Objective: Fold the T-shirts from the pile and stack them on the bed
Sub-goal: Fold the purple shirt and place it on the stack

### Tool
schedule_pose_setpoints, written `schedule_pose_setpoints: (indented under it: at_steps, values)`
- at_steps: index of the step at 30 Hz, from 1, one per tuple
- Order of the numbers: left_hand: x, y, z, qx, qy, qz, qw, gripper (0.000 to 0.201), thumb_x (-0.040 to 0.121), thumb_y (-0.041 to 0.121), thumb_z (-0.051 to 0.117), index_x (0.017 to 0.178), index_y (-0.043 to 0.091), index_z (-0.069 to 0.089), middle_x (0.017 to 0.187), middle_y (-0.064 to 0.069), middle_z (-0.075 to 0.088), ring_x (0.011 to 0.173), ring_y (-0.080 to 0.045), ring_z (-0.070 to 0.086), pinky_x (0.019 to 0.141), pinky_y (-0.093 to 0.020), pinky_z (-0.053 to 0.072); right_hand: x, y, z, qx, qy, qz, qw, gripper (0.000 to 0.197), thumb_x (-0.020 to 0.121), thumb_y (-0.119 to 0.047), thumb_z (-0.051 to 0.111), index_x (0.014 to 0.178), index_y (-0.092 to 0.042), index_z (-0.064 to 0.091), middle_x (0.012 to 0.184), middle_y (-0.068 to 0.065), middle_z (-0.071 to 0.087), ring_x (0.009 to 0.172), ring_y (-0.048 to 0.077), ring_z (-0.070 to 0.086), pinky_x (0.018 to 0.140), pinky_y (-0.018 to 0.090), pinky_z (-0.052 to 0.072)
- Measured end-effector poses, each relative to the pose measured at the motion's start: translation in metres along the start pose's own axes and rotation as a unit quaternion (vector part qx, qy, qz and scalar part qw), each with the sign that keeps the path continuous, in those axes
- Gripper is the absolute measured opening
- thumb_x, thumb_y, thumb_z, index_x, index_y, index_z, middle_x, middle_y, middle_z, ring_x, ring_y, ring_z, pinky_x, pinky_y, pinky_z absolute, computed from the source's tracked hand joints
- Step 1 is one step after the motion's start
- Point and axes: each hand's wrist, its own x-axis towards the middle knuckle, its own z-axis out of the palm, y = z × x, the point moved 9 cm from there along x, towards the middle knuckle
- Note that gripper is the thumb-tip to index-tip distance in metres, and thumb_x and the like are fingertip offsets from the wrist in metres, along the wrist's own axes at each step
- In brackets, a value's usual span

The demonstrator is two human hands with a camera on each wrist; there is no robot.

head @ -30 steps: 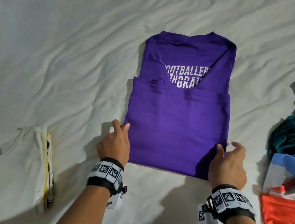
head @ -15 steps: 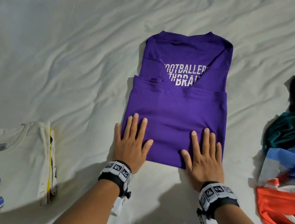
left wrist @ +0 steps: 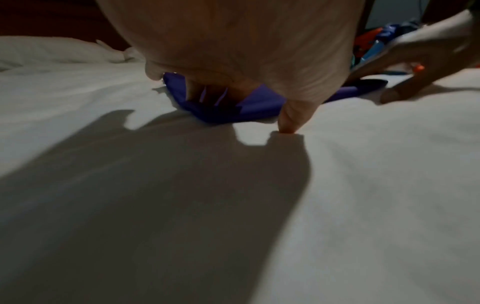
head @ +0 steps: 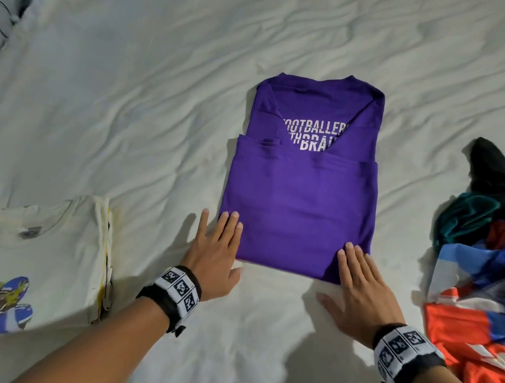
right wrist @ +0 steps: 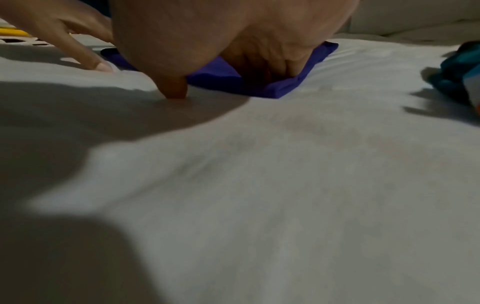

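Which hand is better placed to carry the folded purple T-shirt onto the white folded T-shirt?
Probably the left hand: it rests at the purple T-shirt corner nearest the white T-shirt; the right hand is farther.

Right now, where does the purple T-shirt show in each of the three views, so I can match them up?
Head: purple T-shirt lies centre on the white bedsheet, both hands flat at its near edge.
Left wrist: a purple strip upper centre, under the left hand.
Right wrist: a purple corner upper centre, under the right hand.
Shared landmark: the shirt's near folded edge, and the colourful clothes pile to its right.
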Motion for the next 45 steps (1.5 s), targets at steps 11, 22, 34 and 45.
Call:
schedule_pose_setpoints:
  at_steps: [11,22,34,45]
  values:
    - [0.018,0.007,-0.025,0.081,-0.012,0.001,0.997,0.049,0.093,0.011,0.045,0.14,-0.001,0.048,0.138,-0.023,0.052,0.125,-0.04,0.051,0.116,-0.068,0.021,0.022,-0.007,-0.007,-0.08,-0.051,0.033,0.995,0.047,0.079,-0.001,0.031,0.103,0.02,0.065,0.095,0.038,0.066,0.084,0.052,0.069,0.079,0.057,0.059]
    - [-0.058,0.018,-0.032,-0.187,-0.241,0.036,0.952,0.022,0.094,0.015,0.048,0.107,0.008,0.064,0.119,-0.018,0.065,0.108,-0.039,0.061,0.095,-0.039,0.045,-0.053,-0.042,-0.055,-0.052,-0.281,0.043,0.957,0.033,0.092,-0.007,0.049,0.12,-0.01,0.065,0.124,0.01,0.065,0.115,0.033,0.065,0.088,0.036,0.053]
    - [0.017,-0.056,-0.148,-0.31,-0.105,-0.039,0.944,0.024,0.074,0.024,0.064,0.063,0.007,0.052,0.068,-0.015,0.055,0.066,-0.032,0.051,0.062,-0.037,0.043,0.008,0.038,-0.148,0.097,-0.175,0.201,0.959,0.011,0.079,-0.026,0.051,0.088,-0.023,0.057,0.099,0.004,0.062,0.097,0.032,0.064,0.076,0.031,0.044]
    - [0.126,-0.122,-0.114,-0.444,0.074,-0.225,0.864,0.014,0.082,0.024,0.071,0.095,0.024,0.076,0.102,-0.005,0.074,0.098,-0.03,0.068,0.09,-0.039,0.056,0.103,0.116,-0.113,0.287,0.027,0.325,0.901,0.019,0.093,-0.021,0.061,0.111,-0.018,0.066,0.108,0.018,0.068,0.098,0.038,0.061,0.082,0.037,0.048]
